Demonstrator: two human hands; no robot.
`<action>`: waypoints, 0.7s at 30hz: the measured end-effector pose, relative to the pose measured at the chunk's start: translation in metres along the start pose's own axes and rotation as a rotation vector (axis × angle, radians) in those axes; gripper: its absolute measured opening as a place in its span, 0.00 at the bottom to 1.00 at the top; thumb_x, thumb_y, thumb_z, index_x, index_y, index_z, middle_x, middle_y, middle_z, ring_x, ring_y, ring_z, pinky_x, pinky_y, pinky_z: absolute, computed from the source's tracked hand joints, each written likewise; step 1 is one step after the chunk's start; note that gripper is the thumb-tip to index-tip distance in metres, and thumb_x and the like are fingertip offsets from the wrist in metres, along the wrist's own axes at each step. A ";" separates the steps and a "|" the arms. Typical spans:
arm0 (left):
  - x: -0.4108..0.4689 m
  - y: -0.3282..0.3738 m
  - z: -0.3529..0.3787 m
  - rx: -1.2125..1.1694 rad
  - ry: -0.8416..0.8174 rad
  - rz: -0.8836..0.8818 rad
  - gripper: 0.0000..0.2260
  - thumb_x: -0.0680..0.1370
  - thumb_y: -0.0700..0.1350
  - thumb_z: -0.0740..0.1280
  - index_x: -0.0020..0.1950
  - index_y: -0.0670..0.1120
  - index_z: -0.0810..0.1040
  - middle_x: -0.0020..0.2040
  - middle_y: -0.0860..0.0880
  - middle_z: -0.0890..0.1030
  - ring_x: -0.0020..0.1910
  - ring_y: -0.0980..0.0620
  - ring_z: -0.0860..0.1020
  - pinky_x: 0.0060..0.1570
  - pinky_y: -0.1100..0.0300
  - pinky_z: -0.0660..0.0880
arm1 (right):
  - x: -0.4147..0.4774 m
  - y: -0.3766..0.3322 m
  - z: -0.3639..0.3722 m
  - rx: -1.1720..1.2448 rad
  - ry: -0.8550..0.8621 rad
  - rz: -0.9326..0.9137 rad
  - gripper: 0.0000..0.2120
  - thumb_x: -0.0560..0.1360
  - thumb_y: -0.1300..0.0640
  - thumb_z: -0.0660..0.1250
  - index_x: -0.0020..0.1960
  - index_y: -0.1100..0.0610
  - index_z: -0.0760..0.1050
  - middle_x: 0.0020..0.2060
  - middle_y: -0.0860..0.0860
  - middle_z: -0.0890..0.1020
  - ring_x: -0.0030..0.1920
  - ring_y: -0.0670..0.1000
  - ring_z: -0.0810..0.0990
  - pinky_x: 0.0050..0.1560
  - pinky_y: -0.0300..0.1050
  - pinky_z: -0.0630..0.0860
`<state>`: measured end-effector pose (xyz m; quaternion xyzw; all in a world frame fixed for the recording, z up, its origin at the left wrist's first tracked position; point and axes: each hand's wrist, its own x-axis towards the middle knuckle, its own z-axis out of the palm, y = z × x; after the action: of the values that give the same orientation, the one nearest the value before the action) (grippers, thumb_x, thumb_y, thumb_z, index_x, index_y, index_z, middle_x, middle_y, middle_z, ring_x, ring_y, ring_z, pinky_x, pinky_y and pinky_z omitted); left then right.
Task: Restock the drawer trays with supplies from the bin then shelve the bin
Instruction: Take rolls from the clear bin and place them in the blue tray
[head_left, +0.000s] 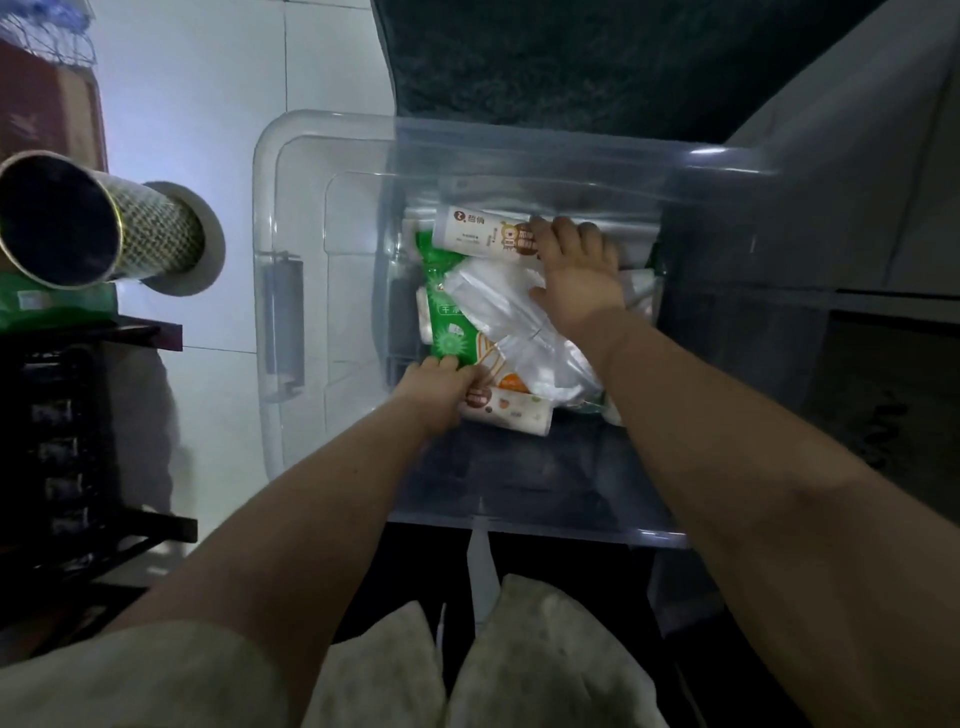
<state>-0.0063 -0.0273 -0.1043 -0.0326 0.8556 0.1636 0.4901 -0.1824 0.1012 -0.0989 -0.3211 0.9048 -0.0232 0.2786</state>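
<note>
Green film under your left fingers (444, 364): they are curled round the near edge of the green pack (441, 291), with the left hand (436, 395) low in the bin (270, 312). Your right fingers (563, 228) lie bent over the end of the white pack (478, 234), the thumb spread on the clear bag (498, 306). Cannot tell whether the right hand (579, 275) grips or only presses.

Position: all supplies are inside the bin. The bin sits on the floor (208, 130) before your knees, partly on the dark rug (571, 62). No drawer trays identified in view.

Risks, judged from this layout:
- The bag lies across the green pack. Lifting the green pack from its edge would likely drag the bag along, and loose contents could spill back or over the rim.
- An edge hold on slick film is weak. The pack may slip or fold as it clears the wall.
- The white pack looks round. If your right hand only presses it, it may roll away when the pile shifts.
- A second pack (511, 408) sits just beside your left hand and could snag and come up too.
- The bin straddles tile and rug, so a hard pull may rock or slide it.
- Light is dim, so labels read poorly and mis-sorting is possible.
</note>
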 end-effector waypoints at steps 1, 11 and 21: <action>0.000 -0.002 -0.001 0.010 -0.004 0.014 0.31 0.73 0.50 0.68 0.74 0.54 0.60 0.65 0.45 0.70 0.64 0.42 0.69 0.65 0.48 0.63 | 0.003 0.001 0.002 -0.024 0.010 -0.003 0.33 0.73 0.56 0.67 0.74 0.56 0.56 0.69 0.59 0.66 0.65 0.63 0.65 0.65 0.60 0.61; -0.048 0.006 -0.040 0.159 0.127 0.079 0.29 0.73 0.49 0.69 0.71 0.46 0.63 0.65 0.43 0.68 0.63 0.42 0.68 0.63 0.46 0.67 | -0.029 -0.003 -0.038 0.051 0.028 0.011 0.23 0.72 0.62 0.66 0.65 0.62 0.65 0.61 0.61 0.69 0.59 0.63 0.70 0.57 0.57 0.69; -0.155 0.040 -0.144 0.269 0.476 0.120 0.24 0.72 0.49 0.67 0.67 0.47 0.67 0.63 0.46 0.72 0.62 0.44 0.70 0.61 0.50 0.63 | -0.149 0.010 -0.169 0.101 0.248 0.051 0.22 0.68 0.58 0.70 0.60 0.58 0.69 0.56 0.58 0.77 0.55 0.60 0.73 0.53 0.54 0.70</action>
<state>-0.0543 -0.0506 0.1044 0.0460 0.9610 0.0650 0.2647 -0.1806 0.1750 0.1139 -0.2782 0.9379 -0.1011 0.1810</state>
